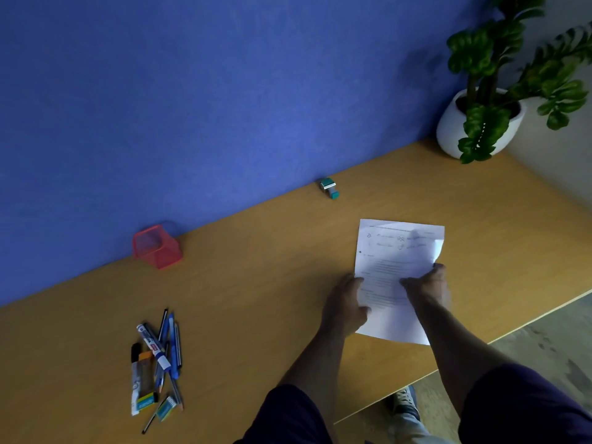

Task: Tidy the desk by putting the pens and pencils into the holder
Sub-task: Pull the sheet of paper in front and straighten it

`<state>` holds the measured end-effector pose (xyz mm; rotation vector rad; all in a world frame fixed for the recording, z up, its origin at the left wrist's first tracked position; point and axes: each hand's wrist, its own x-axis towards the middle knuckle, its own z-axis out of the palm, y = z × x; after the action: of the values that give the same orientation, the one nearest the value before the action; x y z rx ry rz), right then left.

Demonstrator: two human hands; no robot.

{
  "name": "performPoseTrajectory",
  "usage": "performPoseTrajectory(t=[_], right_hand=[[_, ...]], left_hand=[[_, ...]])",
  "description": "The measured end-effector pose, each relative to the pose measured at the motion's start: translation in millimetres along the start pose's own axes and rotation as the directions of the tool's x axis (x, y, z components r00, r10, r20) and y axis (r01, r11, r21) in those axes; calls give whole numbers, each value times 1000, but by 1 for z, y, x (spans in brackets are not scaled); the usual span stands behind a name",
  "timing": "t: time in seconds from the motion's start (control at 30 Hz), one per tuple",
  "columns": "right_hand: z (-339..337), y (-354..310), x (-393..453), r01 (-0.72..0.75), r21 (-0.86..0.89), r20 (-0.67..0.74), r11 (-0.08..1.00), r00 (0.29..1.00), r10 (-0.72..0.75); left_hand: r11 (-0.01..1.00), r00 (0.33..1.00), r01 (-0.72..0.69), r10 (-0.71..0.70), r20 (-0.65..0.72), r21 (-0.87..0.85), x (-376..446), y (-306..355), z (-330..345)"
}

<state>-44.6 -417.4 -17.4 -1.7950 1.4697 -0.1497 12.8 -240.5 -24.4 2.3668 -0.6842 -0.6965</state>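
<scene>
Head view: both hands on a printed sheet (395, 270), well right of the red holder (157, 247). Left hand (344, 304) grips its left edge, right hand (429, 285) its right. Pens and pencils (160, 357) lie heaped on the surface (256, 283) nearer than the holder, untouched. Likely next: put paper down, reach the heap. Nothing blocks the holder.

Single view only, head-worn wide-angle camera. Looks forward and steeply down from above near edge of surface (256, 283). Frame tilted: far edge of surface runs from lower left up to upper right, along blue wall (192, 91). Wall fills upper left half. Forearms enter from bottom right; left hand (344, 307) and right hand (429, 286) sit close, right of centre. Surface's right end and strip of floor (544, 347) visible at lower right. No second view to share.
</scene>
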Motion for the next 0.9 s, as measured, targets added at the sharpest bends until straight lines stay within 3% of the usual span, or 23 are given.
performPoseTrajectory(t=[0.13, 0.3, 0.67, 0.9], right_hand=[[22, -5, -11, 106, 202, 71, 974, 990, -122], [45, -23, -25, 257, 182, 253, 949, 920, -298], [84, -55, -69, 455, 18, 504, 890, 765, -401], [101, -73, -98, 609, -41, 599, 792, 650, -468]], left_hand=[[927, 956, 179, -243, -164, -330, -2, -7, -18], [779, 846, 298, -483, -225, -552, -14, -38, -46], [762, 675, 368, -613, -410, -533, -75, -109, -99], [761, 609, 390, -636, -475, -519, -94, -137, -116]])
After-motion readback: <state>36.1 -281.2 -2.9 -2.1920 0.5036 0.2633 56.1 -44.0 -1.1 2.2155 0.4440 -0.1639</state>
